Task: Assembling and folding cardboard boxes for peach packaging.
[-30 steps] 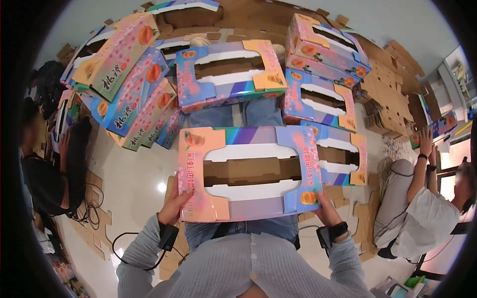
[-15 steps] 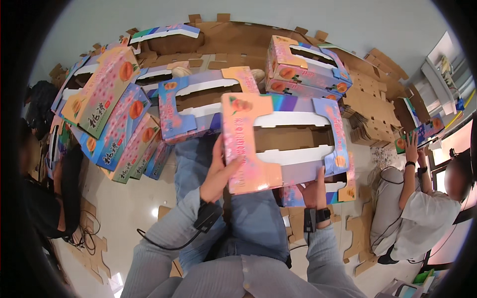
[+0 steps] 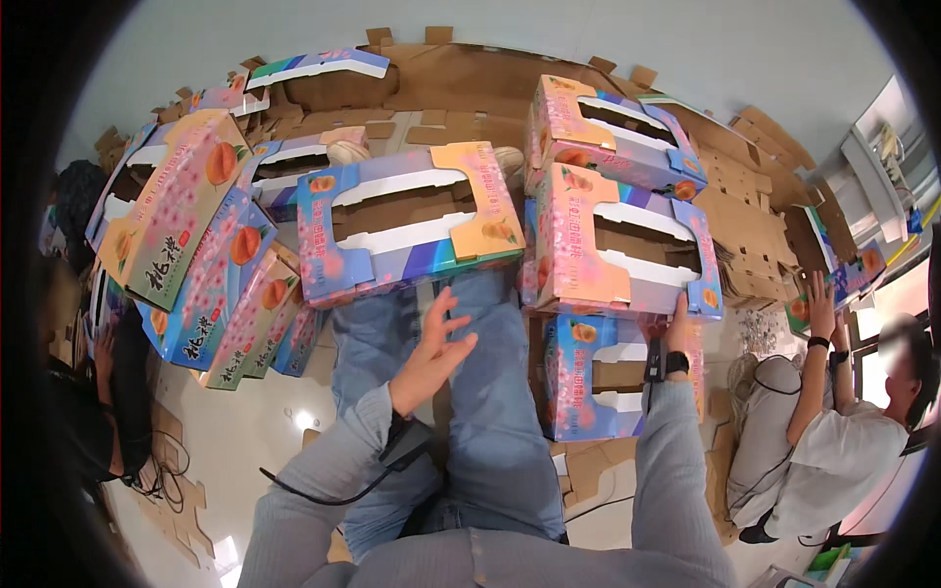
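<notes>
The orange-cornered box (image 3: 578,250) sits at the right on a lower box (image 3: 530,274). It could slip over the lower one's near edge if the right hand (image 3: 678,338), grip unclear, drags its near right corner; the left hand (image 3: 429,355), empty with fingers spread, offers no support.

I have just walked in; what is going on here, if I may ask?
The person is handling a glossy pink-and-purple cardboard box with a cut-out opening, among others on the right; the right grip is at its near right corner. The left grip is open and empty above blue denim trousers. A purple-and-orange cardboard box lies ahead, more printed cardboard boxes are piled at left, and a co-worker in pale clothing is at right.
</notes>
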`<action>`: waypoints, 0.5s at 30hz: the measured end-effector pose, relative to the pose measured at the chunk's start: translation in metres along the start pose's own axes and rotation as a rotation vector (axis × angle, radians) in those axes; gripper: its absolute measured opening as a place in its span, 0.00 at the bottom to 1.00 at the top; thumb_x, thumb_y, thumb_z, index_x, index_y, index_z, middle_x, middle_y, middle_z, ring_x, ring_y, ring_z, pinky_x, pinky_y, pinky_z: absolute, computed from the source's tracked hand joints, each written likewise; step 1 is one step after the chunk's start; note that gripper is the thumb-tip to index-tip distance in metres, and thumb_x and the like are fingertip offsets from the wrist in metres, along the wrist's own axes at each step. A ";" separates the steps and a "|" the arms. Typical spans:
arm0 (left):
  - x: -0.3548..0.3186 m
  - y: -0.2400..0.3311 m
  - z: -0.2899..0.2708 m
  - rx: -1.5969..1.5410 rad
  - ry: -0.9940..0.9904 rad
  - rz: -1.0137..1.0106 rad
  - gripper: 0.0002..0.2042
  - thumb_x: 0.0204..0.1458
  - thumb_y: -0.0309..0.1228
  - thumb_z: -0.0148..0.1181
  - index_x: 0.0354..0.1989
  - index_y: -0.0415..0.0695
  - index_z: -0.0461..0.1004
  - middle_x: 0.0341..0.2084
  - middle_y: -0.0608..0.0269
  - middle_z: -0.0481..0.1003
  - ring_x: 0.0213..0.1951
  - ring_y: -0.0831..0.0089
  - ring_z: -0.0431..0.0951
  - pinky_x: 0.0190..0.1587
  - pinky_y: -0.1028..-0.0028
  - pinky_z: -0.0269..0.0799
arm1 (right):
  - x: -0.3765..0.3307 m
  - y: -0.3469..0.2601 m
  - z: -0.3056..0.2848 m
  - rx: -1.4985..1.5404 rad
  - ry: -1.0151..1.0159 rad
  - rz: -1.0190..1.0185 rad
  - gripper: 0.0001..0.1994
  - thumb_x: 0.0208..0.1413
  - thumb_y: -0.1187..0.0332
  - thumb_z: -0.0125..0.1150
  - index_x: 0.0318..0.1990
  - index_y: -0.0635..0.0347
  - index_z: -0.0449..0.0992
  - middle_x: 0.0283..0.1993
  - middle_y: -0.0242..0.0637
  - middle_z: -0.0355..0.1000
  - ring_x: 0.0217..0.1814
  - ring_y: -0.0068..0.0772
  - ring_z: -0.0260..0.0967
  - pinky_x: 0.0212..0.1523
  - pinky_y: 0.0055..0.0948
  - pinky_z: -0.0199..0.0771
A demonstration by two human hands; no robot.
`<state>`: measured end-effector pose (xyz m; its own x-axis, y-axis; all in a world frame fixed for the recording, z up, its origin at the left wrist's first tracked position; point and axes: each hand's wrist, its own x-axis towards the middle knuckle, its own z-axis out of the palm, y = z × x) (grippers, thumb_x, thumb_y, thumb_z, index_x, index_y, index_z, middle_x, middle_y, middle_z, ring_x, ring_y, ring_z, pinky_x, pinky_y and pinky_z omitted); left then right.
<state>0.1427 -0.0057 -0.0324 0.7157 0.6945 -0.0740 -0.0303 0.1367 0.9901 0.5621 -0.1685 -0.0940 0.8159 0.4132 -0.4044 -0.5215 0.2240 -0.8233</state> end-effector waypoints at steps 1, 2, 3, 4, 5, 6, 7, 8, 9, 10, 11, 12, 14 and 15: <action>-0.005 -0.001 -0.007 0.003 0.009 -0.003 0.38 0.64 0.27 0.53 0.76 0.51 0.36 0.70 0.54 0.48 0.68 0.63 0.59 0.63 0.65 0.62 | 0.015 0.002 -0.005 -0.002 -0.006 0.008 0.24 0.53 0.38 0.65 0.35 0.50 0.75 0.26 0.27 0.71 0.27 0.25 0.70 0.24 0.28 0.71; -0.010 -0.002 -0.015 0.006 0.016 0.009 0.38 0.64 0.27 0.52 0.76 0.52 0.35 0.70 0.54 0.48 0.67 0.63 0.60 0.62 0.66 0.62 | 0.037 0.004 -0.014 -0.034 -0.072 0.023 0.24 0.54 0.39 0.65 0.38 0.51 0.75 0.28 0.28 0.71 0.27 0.25 0.70 0.23 0.28 0.71; -0.012 -0.003 -0.017 0.001 0.008 0.022 0.38 0.64 0.26 0.51 0.76 0.52 0.34 0.70 0.54 0.48 0.67 0.63 0.61 0.61 0.66 0.63 | 0.053 0.003 -0.025 -0.068 -0.127 0.025 0.24 0.54 0.39 0.64 0.40 0.51 0.75 0.30 0.28 0.72 0.27 0.26 0.69 0.22 0.28 0.71; -0.016 -0.002 -0.022 0.003 0.014 0.021 0.38 0.64 0.26 0.51 0.76 0.52 0.34 0.70 0.54 0.48 0.67 0.63 0.61 0.61 0.66 0.63 | 0.060 0.009 -0.023 -0.069 -0.131 0.029 0.24 0.54 0.39 0.64 0.40 0.51 0.75 0.30 0.28 0.72 0.27 0.26 0.69 0.22 0.28 0.71; -0.020 0.000 -0.026 0.005 0.026 0.014 0.38 0.64 0.26 0.51 0.76 0.53 0.34 0.70 0.54 0.47 0.67 0.63 0.61 0.61 0.66 0.63 | 0.069 0.015 -0.020 -0.116 -0.087 -0.012 0.26 0.55 0.38 0.63 0.44 0.52 0.74 0.33 0.30 0.73 0.27 0.25 0.70 0.23 0.29 0.72; -0.024 0.000 -0.030 0.007 0.039 0.006 0.38 0.64 0.25 0.50 0.76 0.53 0.34 0.70 0.54 0.47 0.67 0.63 0.61 0.61 0.65 0.63 | 0.078 0.023 -0.017 -0.164 -0.042 -0.050 0.28 0.55 0.38 0.62 0.47 0.52 0.74 0.36 0.31 0.74 0.28 0.25 0.71 0.23 0.30 0.73; -0.030 0.001 -0.033 0.011 0.050 0.004 0.38 0.64 0.25 0.50 0.76 0.53 0.34 0.70 0.54 0.47 0.67 0.63 0.61 0.61 0.65 0.63 | 0.086 0.033 -0.015 -0.163 -0.050 -0.043 0.28 0.55 0.38 0.62 0.47 0.52 0.74 0.36 0.31 0.74 0.28 0.25 0.71 0.23 0.30 0.73; -0.036 0.003 -0.035 0.016 0.067 0.003 0.38 0.63 0.25 0.51 0.76 0.53 0.34 0.70 0.54 0.48 0.66 0.63 0.61 0.61 0.65 0.63 | 0.095 0.044 -0.012 -0.148 -0.035 -0.061 0.31 0.55 0.37 0.62 0.54 0.53 0.71 0.43 0.35 0.74 0.36 0.30 0.73 0.32 0.33 0.77; -0.041 0.003 -0.037 0.022 0.083 -0.001 0.39 0.63 0.25 0.51 0.76 0.53 0.34 0.70 0.53 0.48 0.66 0.63 0.62 0.61 0.65 0.63 | 0.107 0.059 -0.012 -0.132 -0.016 -0.077 0.35 0.55 0.37 0.61 0.60 0.54 0.69 0.51 0.39 0.74 0.44 0.34 0.75 0.40 0.37 0.80; -0.042 0.001 -0.036 0.019 0.077 -0.001 0.39 0.63 0.25 0.51 0.76 0.53 0.34 0.70 0.53 0.48 0.66 0.63 0.62 0.61 0.65 0.63 | 0.131 0.071 -0.027 -0.132 -0.010 -0.081 0.35 0.55 0.37 0.61 0.60 0.54 0.69 0.51 0.39 0.74 0.44 0.34 0.75 0.40 0.37 0.80; -0.041 -0.001 -0.032 0.005 0.050 0.002 0.39 0.62 0.25 0.52 0.76 0.53 0.34 0.70 0.53 0.49 0.65 0.62 0.63 0.61 0.64 0.64 | 0.164 0.073 -0.054 -0.235 0.087 -0.305 0.37 0.57 0.37 0.60 0.64 0.55 0.66 0.57 0.41 0.70 0.53 0.37 0.71 0.51 0.37 0.75; -0.043 -0.004 -0.033 0.004 0.048 0.001 0.40 0.62 0.25 0.54 0.76 0.53 0.34 0.70 0.53 0.49 0.65 0.62 0.63 0.61 0.64 0.64 | 0.189 0.074 -0.067 -0.334 0.164 -0.509 0.39 0.58 0.38 0.59 0.68 0.56 0.63 0.64 0.44 0.67 0.63 0.40 0.67 0.61 0.38 0.70; -0.053 -0.008 -0.041 0.090 0.074 0.018 0.41 0.61 0.25 0.55 0.76 0.53 0.34 0.70 0.53 0.50 0.65 0.62 0.64 0.61 0.63 0.64 | 0.212 0.088 -0.073 -0.758 0.223 -0.655 0.40 0.60 0.38 0.56 0.70 0.58 0.61 0.66 0.44 0.64 0.66 0.40 0.62 0.65 0.37 0.65; -0.059 -0.005 -0.044 0.158 0.068 0.049 0.42 0.60 0.24 0.56 0.76 0.53 0.34 0.69 0.53 0.51 0.65 0.62 0.64 0.61 0.63 0.64 | 0.224 0.085 -0.078 -1.182 0.301 -0.844 0.40 0.61 0.38 0.53 0.71 0.59 0.59 0.69 0.44 0.61 0.70 0.40 0.58 0.69 0.36 0.59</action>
<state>0.0697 -0.0166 -0.0383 0.6671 0.7444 -0.0281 0.0501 -0.0073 0.9987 0.7205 -0.1257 -0.2857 0.8639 0.3024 0.4027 0.5013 -0.5923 -0.6308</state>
